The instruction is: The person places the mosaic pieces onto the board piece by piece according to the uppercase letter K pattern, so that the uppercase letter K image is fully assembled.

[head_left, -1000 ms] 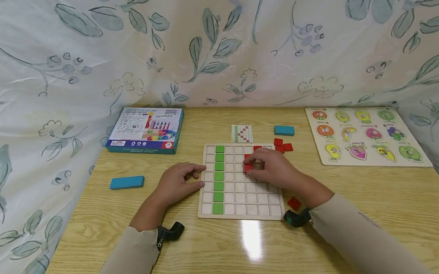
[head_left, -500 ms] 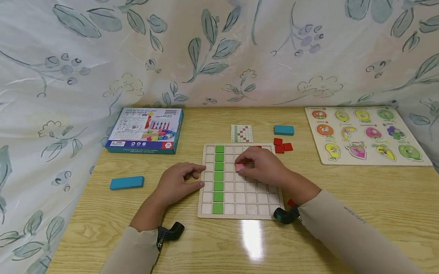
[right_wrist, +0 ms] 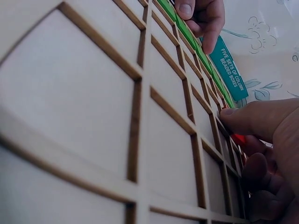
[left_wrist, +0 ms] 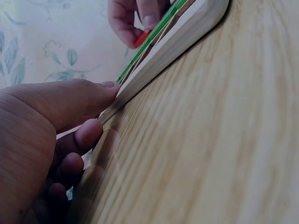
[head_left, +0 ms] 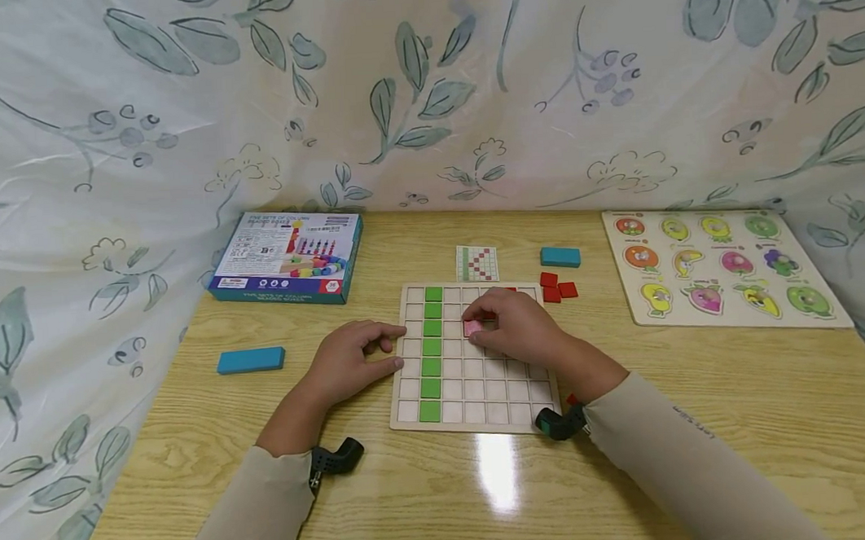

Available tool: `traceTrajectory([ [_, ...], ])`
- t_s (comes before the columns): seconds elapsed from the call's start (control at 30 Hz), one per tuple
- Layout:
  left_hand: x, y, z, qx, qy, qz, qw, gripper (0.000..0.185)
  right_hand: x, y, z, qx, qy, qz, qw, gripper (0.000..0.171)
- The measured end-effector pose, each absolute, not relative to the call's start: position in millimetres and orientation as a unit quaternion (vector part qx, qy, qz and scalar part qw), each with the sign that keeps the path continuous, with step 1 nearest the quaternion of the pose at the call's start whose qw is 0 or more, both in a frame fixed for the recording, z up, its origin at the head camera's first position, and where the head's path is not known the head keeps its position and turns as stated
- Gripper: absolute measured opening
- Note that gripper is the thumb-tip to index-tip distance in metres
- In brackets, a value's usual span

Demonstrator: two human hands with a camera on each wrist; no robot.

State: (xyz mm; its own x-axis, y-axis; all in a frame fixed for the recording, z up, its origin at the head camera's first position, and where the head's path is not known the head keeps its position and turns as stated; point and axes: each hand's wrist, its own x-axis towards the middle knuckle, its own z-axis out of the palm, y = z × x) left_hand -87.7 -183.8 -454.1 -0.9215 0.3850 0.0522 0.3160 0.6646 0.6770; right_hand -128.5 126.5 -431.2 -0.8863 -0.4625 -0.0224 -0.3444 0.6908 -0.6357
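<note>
A wooden grid board (head_left: 402, 394) lies flat on the table, with a column of green tiles (head_left: 431, 347) in its second column from the left. My right hand (head_left: 521, 328) is over the board and pinches a red square tile (head_left: 471, 328) at a cell in the fourth column. More red tiles lie partly hidden behind that hand; one red tile (head_left: 508, 290) shows near the top edge. My left hand (head_left: 349, 357) touches the board's left edge with thumb and index fingertip, seen close up in the left wrist view, its other fingers loosely bent.
Several loose red tiles (head_left: 550, 294) lie off the board's upper right corner. A small pattern card (head_left: 477, 263) is behind the board. Blue blocks (head_left: 250, 360) lie to either side. A boxed toy (head_left: 285, 256) stands back left, a fruit puzzle board (head_left: 726, 267) back right.
My right hand has moved left over the board with a red tile, then stayed there. The left hand has kept its place at the board's edge.
</note>
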Motion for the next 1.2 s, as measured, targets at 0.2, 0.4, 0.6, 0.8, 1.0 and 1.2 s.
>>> traceTrajectory([
  [0.2, -88.3, -184.4, -455.5, 0.195, 0.91, 0.363, 0.046, 0.042, -128.5, 126.0, -432.4, -0.215, 0.917, -0.324, 0.093, 0.024],
  [0.4, -88.3, -184.5, -456.6, 0.197, 0.911, 0.361, 0.043, 0.042, -127.7, 127.6, -434.4, -0.212, 0.917, -0.326, 0.091, 0.024],
  [0.6, -87.8, -184.7, -457.1, 0.195, 0.91, 0.364, 0.043, 0.041, -126.0, 127.6, -434.2, -0.218, 0.914, -0.332, 0.084, 0.025],
  [0.8, -88.2, -184.9, -457.7, 0.196, 0.911, 0.36, 0.041, 0.042, -125.7, 128.6, -435.5, -0.221, 0.912, -0.337, 0.081, 0.026],
  [1.0, -88.7, -185.0, -457.3, 0.196, 0.911, 0.36, 0.043, 0.041, -126.7, 130.8, -438.9, -0.224, 0.909, -0.343, 0.079, 0.026],
  [1.2, -88.1, -185.0, -456.7, 0.193, 0.911, 0.361, 0.044, 0.041, -126.2, 130.5, -437.4, -0.224, 0.911, -0.337, 0.081, 0.028],
])
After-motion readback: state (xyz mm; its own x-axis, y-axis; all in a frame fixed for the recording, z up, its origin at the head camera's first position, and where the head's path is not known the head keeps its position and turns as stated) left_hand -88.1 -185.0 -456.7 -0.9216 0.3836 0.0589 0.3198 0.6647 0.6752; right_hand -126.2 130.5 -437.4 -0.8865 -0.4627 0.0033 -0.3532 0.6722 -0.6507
